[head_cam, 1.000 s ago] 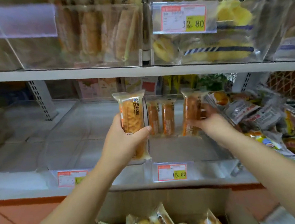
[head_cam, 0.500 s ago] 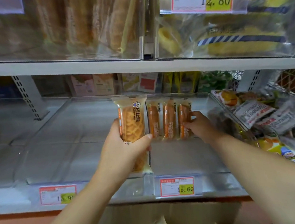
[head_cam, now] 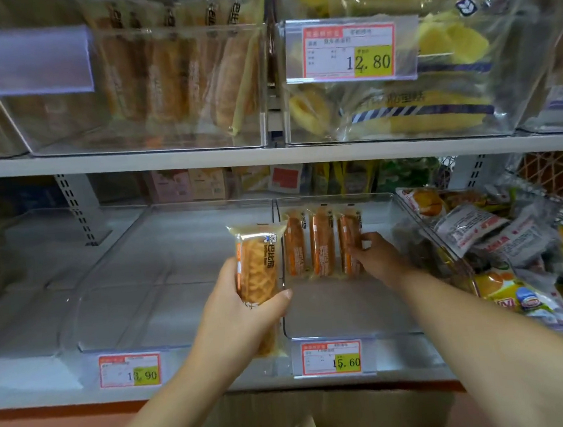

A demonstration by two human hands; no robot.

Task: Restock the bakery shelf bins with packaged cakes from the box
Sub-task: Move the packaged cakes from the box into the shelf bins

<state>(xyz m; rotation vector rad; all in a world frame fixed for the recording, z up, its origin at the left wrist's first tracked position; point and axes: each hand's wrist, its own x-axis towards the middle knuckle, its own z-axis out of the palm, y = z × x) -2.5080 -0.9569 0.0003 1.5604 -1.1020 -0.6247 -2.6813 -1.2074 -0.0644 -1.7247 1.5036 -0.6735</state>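
Left hand (head_cam: 237, 314) grips one packaged cake (head_cam: 259, 265), right hand (head_cam: 379, 256) pinches rightmost binned cake (head_cam: 349, 238)

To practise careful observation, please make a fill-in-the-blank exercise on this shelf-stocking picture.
In the bin, ____ cakes stand in a row. The left hand holds a packaged cake on the row's ____ side. The right hand grips the end cake on the row's ____ side. The bin's price tag reads ____.
Missing: three; left; right; 15.60

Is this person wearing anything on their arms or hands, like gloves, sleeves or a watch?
Nothing that shows. The left hand and right hand are ungloved, no rings visible. The left forearm and right forearm are bare to the picture's edge: no sleeve, watch or bracelet in view.
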